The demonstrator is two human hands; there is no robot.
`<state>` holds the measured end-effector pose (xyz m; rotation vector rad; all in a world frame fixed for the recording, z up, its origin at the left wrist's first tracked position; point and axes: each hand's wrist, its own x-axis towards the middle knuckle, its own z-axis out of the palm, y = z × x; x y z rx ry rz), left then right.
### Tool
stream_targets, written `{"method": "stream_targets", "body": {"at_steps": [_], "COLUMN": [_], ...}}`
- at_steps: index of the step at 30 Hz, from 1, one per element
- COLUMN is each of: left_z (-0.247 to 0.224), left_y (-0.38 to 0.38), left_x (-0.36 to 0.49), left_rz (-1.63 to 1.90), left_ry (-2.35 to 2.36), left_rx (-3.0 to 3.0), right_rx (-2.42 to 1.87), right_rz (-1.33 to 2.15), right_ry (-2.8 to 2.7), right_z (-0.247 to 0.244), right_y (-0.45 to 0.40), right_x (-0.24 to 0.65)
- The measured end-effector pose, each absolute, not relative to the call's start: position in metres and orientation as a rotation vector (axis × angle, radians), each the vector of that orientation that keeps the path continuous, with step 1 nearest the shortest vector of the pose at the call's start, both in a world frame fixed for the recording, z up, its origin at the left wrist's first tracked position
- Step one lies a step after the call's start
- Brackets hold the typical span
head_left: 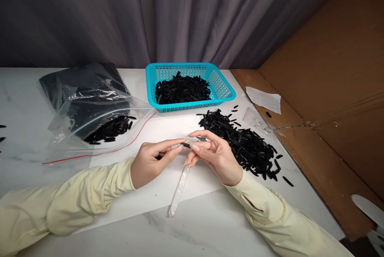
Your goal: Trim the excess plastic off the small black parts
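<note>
My left hand (157, 160) is closed in a pinch on one end of a small, slim black piece (186, 144). At its other end, the thumb and fingers of my right hand (217, 155) also grip this piece, over the middle of the white sheet. A grey pointed tip (201, 139) shows between my right fingers; I cannot make out what it belongs to. Below the right fingers lies a narrow white stick in a clear wrapper (179, 193), its top end touching or held by them. Just beyond my right hand spreads a loose pile of similar black pieces (252, 151).
A blue plastic basket (190, 108) with more black pieces stands at the back. To the left, a clear zip bag (72, 129) with a red strip lies open, black pieces inside. A paper slip (264, 99) rests by the cardboard wall (339, 69) on the right.
</note>
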<state>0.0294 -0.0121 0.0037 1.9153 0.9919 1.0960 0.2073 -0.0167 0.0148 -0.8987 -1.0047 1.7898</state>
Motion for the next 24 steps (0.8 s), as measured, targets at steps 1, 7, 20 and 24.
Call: {"method": "stream_targets", "body": {"at_steps": [1,7,20,24], "left_z": [0.003,0.006,0.008,0.006], "left_y": [-0.012,-0.012,0.009,0.026], "left_x": [0.029,0.030,0.027,0.025], "left_rz": [1.091,1.079,0.798,0.704], "left_ry": [0.993,0.987,0.792,0.701], "left_rx": [1.915,1.894,0.831,0.467], "right_rx": [-0.898,-0.892,-1.027,-1.054], "right_rz": [1.792,1.792,1.475,1.116], "right_ry": [-1.004,-1.001,-1.162,-1.451], "right_z": [0.015,0.016,0.034,0.060], "right_y": [-0.017,-0.016,0.013,0.067], "right_x": [0.207,0.208,0.210,0.209]}}
